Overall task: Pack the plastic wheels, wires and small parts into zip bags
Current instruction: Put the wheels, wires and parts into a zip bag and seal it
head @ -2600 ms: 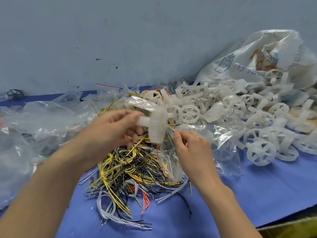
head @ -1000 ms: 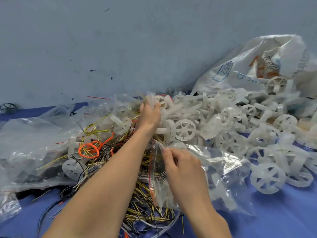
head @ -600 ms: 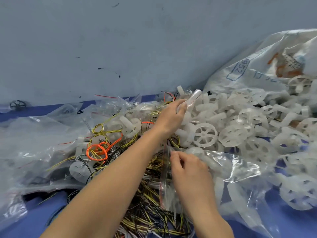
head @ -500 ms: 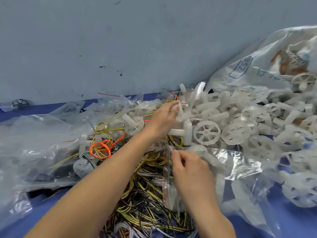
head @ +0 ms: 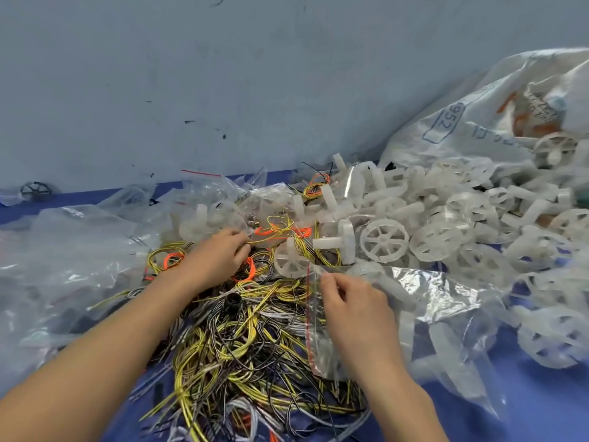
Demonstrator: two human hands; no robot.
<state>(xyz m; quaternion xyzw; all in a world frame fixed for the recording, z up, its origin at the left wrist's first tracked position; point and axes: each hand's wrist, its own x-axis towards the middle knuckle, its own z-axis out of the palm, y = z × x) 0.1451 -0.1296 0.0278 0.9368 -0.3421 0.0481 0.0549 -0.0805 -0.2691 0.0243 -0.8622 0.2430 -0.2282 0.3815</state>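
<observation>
A clear zip bag [head: 424, 301] with a red seal strip lies right of centre, with white plastic parts inside. My right hand [head: 353, 311] pinches its open mouth at the red strip. My left hand [head: 216, 256] is down in the tangle of yellow, black, white and orange wires [head: 242, 339], its fingers curled round a coil of yellow wire. A heap of white plastic wheels [head: 385, 240] on stub axles spreads across the right half of the blue table.
Clear plastic bags [head: 63, 263] pile up on the left. A large printed white sack [head: 497, 122] leans against the grey wall at the back right. A small black wheel [head: 35, 191] lies far left. Blue tabletop [head: 541, 406] shows at the front right.
My left hand has come back from the wheel heap, moving left and towards me into the wire tangle. My right hand keeps hold of the bag's mouth.
</observation>
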